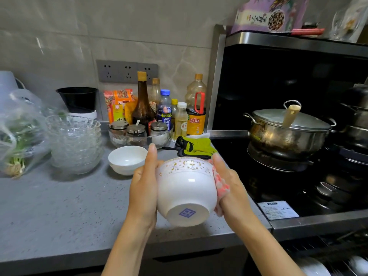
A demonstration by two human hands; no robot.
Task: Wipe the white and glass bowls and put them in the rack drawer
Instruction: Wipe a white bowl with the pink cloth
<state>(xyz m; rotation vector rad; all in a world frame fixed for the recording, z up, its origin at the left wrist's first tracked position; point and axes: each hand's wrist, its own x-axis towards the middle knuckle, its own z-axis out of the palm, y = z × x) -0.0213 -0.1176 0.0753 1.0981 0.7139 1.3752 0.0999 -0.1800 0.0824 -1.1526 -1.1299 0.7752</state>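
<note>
**Glazed bowl clasped between two flat hands**

Our left hand (pixel 143 184) lays straight fingers (pixel 152 156) flat against the smooth white bowl (pixel 185 188). Its foot ring and blue square mark face us, and gold sprigs circle the rim. Our right hand (pixel 231 186), fingers equally straight, presses a nubbly pink cloth (pixel 221 182) to the bowl's three o'clock side. We hold it above the speckled grey worktop (pixel 59 206). At ten o'clock sits a small plain white bowl (pixel 127 159). Farther toward nine stands a stack of ribbed glass bowls (pixel 75 142). At two o'clock is a lidded steel pot (pixel 286 132).
</note>
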